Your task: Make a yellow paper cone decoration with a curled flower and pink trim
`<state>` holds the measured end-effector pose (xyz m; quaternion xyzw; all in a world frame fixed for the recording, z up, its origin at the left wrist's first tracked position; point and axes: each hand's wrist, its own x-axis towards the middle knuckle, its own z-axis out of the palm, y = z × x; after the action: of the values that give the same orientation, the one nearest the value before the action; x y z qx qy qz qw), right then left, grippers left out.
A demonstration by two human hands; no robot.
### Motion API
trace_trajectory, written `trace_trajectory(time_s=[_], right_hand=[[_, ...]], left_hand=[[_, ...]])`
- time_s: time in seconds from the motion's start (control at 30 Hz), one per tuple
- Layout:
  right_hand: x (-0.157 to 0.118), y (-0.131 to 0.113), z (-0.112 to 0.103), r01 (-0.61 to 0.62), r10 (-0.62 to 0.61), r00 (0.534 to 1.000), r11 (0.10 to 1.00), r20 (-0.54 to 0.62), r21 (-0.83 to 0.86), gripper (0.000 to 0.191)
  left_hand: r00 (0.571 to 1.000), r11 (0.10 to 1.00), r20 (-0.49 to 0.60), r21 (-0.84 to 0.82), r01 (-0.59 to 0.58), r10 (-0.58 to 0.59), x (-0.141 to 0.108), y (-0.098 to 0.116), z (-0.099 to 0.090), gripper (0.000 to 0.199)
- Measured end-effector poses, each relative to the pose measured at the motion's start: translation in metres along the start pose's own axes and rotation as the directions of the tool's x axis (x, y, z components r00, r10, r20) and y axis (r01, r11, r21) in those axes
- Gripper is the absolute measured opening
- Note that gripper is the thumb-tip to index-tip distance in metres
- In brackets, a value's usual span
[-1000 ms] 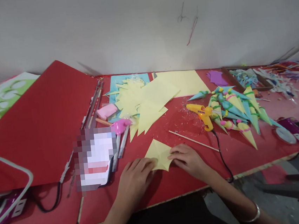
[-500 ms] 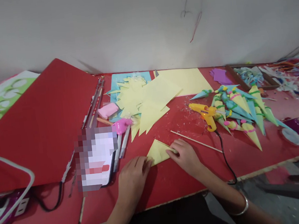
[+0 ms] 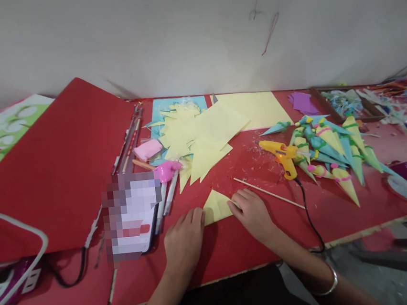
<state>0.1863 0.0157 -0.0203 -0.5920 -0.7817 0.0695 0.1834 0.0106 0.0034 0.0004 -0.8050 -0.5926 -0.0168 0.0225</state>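
A piece of pale yellow paper (image 3: 216, 208), triangular in outline, lies on the red tabletop between my hands. My left hand (image 3: 184, 236) is closed at its left corner, the thumb mostly hidden. At the right corner, my right hand (image 3: 251, 213) pinches the paper's edge between thumb and curled fingers. Just beyond the right hand lies a thin wooden stick (image 3: 269, 193). Farther off is a pile of cut yellow paper sheets (image 3: 211, 142), some of them pointed. A yellow glue gun (image 3: 282, 156) rests to the right, its black cord running toward the table's front edge.
Several small blue and yellow paper cones (image 3: 332, 142) with coloured trim are heaped at the right. A phone (image 3: 134, 219), partly pixelated, lies left of my left hand, near a pink packet (image 3: 148, 150). A large red sheet (image 3: 58, 176) covers the left side. Purple paper (image 3: 303, 103) lies behind.
My left hand has turned slightly, its fingers now drawn together over the paper's left corner. The right hand keeps its pinch. The whole view has shifted a little.
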Motion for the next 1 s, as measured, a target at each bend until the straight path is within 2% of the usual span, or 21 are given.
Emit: trace_trajectory(time_s=[0.27, 0.63, 0.7, 0.77, 0.9, 1.0], right_hand=[[0.001, 0.000, 0.001, 0.007, -0.007, 1.000, 1.000, -0.023, -0.009, 0.030], [0.002, 0.000, 0.003, 0.009, -0.010, 0.999, 0.999, -0.035, -0.035, 0.031], [0.002, 0.000, 0.004, 0.013, -0.014, 0.999, 0.999, -0.033, -0.038, 0.030], [0.002, 0.001, 0.004, 0.017, -0.018, 0.999, 0.999, -0.030, -0.041, 0.029], [0.002, 0.001, 0.005, 0.017, -0.018, 1.000, 0.999, -0.026, -0.051, 0.028], [0.001, 0.000, 0.006, 0.015, -0.017, 0.999, 0.998, -0.028, -0.058, 0.025]], left_hand=[[0.999, 0.999, 0.020, -0.009, 0.050, -0.050, 0.003, -0.001, 0.003, 0.033], [0.996, 0.999, 0.086, -0.021, 0.033, -0.031, 0.004, -0.003, 0.004, 0.024], [0.996, 0.999, 0.090, -0.048, -0.010, 0.014, 0.004, -0.007, 0.004, 0.021], [0.987, 0.992, 0.113, -0.073, -0.103, 0.111, 0.003, -0.013, 0.002, 0.022], [0.939, 0.955, 0.179, -0.104, -0.279, 0.294, 0.002, -0.028, -0.003, 0.047], [0.923, 0.926, 0.090, -0.091, -0.367, 0.374, 0.002, -0.039, -0.003, 0.059]])
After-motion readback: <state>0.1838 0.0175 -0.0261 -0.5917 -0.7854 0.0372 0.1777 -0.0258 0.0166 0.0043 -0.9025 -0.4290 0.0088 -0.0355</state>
